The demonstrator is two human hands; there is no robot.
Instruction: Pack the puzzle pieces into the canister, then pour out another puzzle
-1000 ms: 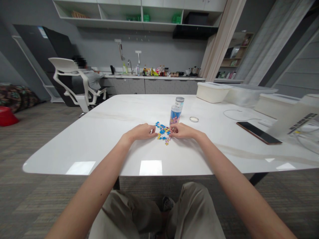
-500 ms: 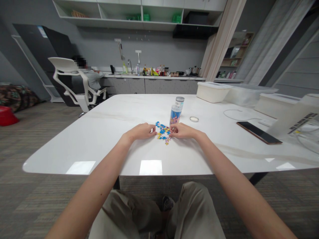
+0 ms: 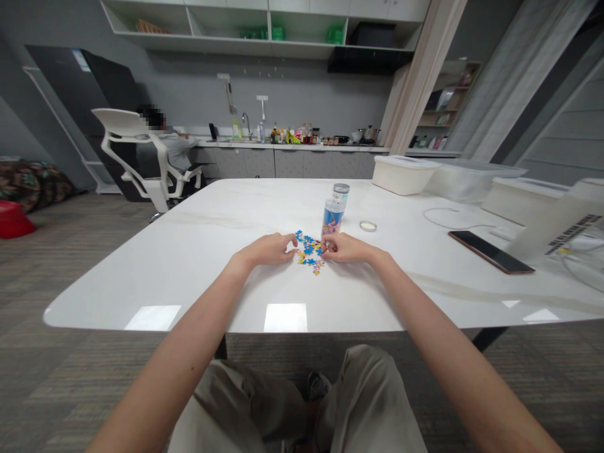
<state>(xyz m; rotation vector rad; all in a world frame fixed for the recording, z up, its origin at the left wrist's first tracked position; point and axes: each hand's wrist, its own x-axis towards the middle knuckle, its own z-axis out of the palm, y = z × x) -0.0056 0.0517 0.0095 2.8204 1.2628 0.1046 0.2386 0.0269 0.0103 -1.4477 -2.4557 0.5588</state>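
A small pile of jigsaw puzzle pieces point(image 3: 309, 260), mostly blue with some yellow and pink, lies on the white table point(image 3: 198, 270). At the pile's left edge is my left hand point(image 3: 270, 249), its thumb and fingers apart with nothing visible between them. My right hand point(image 3: 346, 247) curls in at the right edge, thumb and fingertips closed on a puzzle piece that the fingers mostly hide. Just behind this hand stands a clear canister point(image 3: 333, 214) with a blue and pink picture, its lower part partly covered. A second, silver-lidded canister point(image 3: 341, 189) stands behind it.
A round lid or ring point(image 3: 368, 226) lies right of the canisters. Farther right are a phone point(image 3: 491, 251), a white cable point(image 3: 438, 221) and several storage boxes point(image 3: 403, 175). A person point(image 3: 172, 148) sits in a white-framed chair point(image 3: 160, 182) at the back left.
My left thumb and fingers have parted slightly at the pile's edge. My right hand has barely moved, and the pile looks nearly the same.
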